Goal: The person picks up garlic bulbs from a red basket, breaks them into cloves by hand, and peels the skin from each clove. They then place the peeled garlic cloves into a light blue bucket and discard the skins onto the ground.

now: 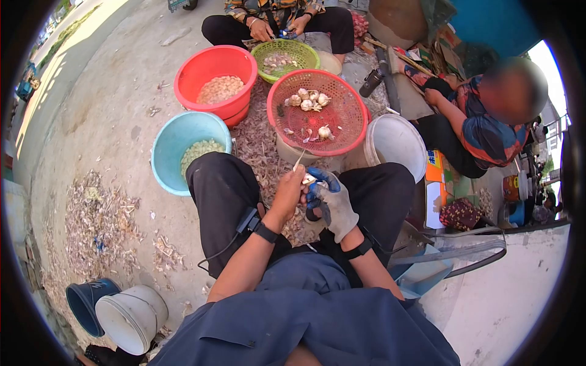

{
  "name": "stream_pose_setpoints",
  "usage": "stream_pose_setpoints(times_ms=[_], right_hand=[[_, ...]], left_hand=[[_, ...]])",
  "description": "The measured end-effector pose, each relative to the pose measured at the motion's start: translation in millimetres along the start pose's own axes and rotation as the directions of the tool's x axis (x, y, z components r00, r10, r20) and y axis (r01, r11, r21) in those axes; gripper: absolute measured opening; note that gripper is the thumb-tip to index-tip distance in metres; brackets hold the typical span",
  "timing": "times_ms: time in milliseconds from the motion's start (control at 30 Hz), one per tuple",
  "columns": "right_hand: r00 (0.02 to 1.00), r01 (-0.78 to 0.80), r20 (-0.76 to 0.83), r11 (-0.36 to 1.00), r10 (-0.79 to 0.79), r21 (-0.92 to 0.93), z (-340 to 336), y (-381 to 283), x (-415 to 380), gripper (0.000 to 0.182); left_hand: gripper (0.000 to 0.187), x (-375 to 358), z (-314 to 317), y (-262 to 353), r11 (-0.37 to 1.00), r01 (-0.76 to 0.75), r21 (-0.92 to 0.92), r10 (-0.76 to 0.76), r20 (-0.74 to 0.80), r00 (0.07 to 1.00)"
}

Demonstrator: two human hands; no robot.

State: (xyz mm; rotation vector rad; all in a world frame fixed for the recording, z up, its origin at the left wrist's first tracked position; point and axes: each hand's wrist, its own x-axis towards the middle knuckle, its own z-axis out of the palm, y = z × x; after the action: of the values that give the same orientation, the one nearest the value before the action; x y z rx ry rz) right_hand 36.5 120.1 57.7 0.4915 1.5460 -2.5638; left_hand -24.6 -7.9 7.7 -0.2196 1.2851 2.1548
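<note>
Between my knees my two hands meet around a small piece of garlic (309,180). My bare left hand (289,194) is closed, with a thin pointed blade (299,160) sticking up from its fingers. My right hand (333,202), in a grey and blue glove, has its fingers wrapped round the garlic. Just beyond them, a red perforated basket (278,125) holds several garlic bulbs (312,99) and one separate bulb (325,132). A turquoise bucket (160,149) with pale peeled cloves (198,151) stands to the left.
Behind are a red tub (183,67) and a green basket (311,59), where a person's hands (262,30) work. Another person (488,128) sits right. A white bucket (400,143) stands near my right knee. Peelings (101,219) litter the ground; two buckets (131,317) lie lower left.
</note>
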Motion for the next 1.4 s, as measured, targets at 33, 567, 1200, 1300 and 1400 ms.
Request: stream_pose_setpoints(times_ms=[33, 567, 1200, 1300, 1400], right_hand=[[1.0, 0.0, -0.003, 1.0, 0.0, 0.002, 7, -2, 0, 0.036], [0.997, -0.08, 0.039, 0.927, 0.07, 0.367, -13, 12, 14, 0.028], [0.905, -0.349, 0.409, 0.76, 0.12, 0.548, -5, 23, -14, 0.031], [0.971, -0.237, 0.174, 0.772, 0.165, 0.589, -6, 27, -7, 0.032], [0.994, -0.11, 0.069, 0.812, 0.086, 0.573, 6, 14, -1, 0.029]], left_hand=[[0.043, -1, 0, 0, 1.0, 0.003, 0.001, -0.003, 0.001, 1.0], [0.037, -11, 7, 12, 0.989, -0.134, 0.063, 0.126, 0.114, 0.985], [0.036, 5, -5, 4, 0.957, -0.148, -0.251, 0.131, -0.084, 0.988], [0.036, -1, -4, 10, 0.965, -0.192, -0.178, 0.169, -0.137, 0.976], [0.034, -6, -2, 12, 0.974, -0.205, -0.098, 0.19, -0.147, 0.971]])
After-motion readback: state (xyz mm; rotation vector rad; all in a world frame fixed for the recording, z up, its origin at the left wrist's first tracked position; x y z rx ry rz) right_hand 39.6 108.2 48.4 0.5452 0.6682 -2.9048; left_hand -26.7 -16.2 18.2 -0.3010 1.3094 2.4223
